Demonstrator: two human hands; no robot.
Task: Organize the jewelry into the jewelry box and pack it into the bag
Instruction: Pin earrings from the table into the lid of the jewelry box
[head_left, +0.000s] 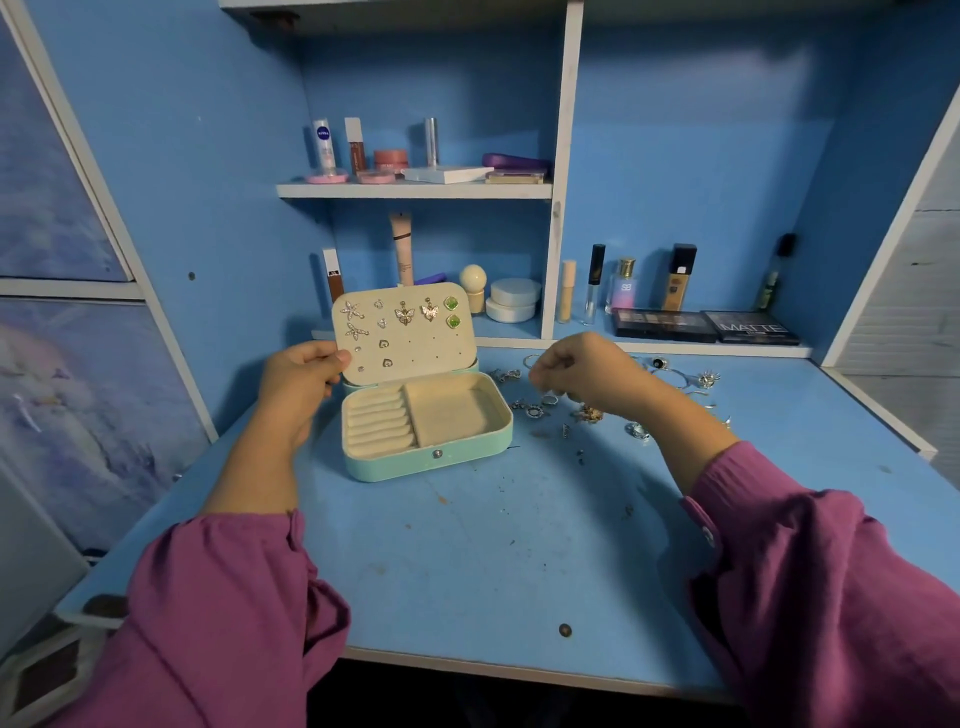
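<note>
At frame centre the mint jewelry box (426, 421) stands open; several earring pairs fill its lid (405, 330), which the left hand (301, 376) pinches by the edge. Its ring rolls and tray are bare. The right hand (576, 371), fingers curled, hovers over the loose jewelry (587, 413) right of centre; whether it pinches anything, I cannot tell. No bag shows, so packing remains.

Mint jewelry box (426, 457) open, lid upright, earrings (405, 314) pinned inside lid, tray compartments bare; loose jewelry (587, 413) scattered at box's 3 o'clock

"NIVEA" on the white tube (323, 148); "MATTE" on the black palette (752, 327).
</note>
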